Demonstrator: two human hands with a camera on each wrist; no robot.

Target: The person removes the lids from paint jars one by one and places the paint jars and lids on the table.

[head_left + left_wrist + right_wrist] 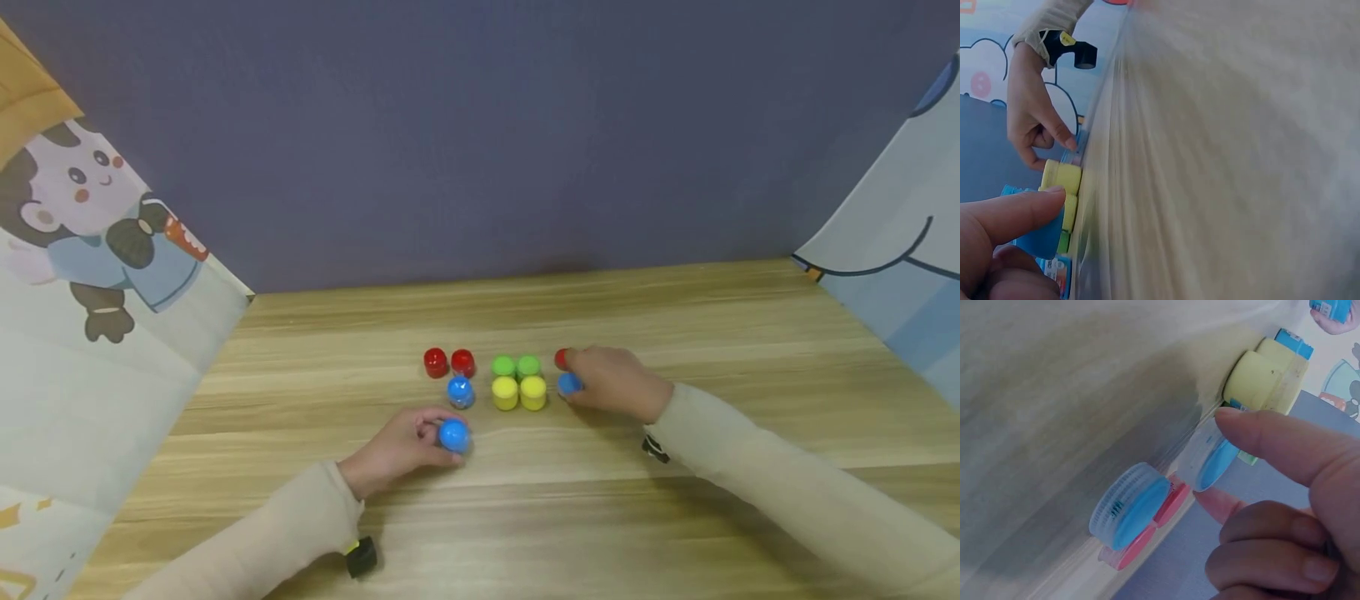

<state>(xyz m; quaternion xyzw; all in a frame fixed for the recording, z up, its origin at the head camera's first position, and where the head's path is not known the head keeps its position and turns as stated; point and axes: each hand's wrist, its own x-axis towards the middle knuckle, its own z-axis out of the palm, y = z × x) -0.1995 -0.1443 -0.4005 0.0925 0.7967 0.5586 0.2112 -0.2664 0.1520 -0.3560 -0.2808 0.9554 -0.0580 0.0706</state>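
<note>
My left hand (401, 446) grips a small blue jar (453, 435) between thumb and fingers, just above or on the table in front of the other jars. In the left wrist view the thumb presses on that blue jar's side. A second blue jar (461, 392) stands beyond it. My right hand (615, 382) pinches a shallow, clear-sided blue tub (1210, 456) between thumb and index finger, the other fingers curled. Beside it in the right wrist view sits another shallow blue tub (1129, 506), with pink-red tubs (1125, 550) behind. The hand hides most of these in the head view.
Two yellow jars (505, 393) stand between the hands, with two green-topped jars (503, 367) behind them. Two red jars (435, 362) are at the back left. A dark wall (480, 167) rises behind the wood-grain table (525, 533); printed panels flank both sides.
</note>
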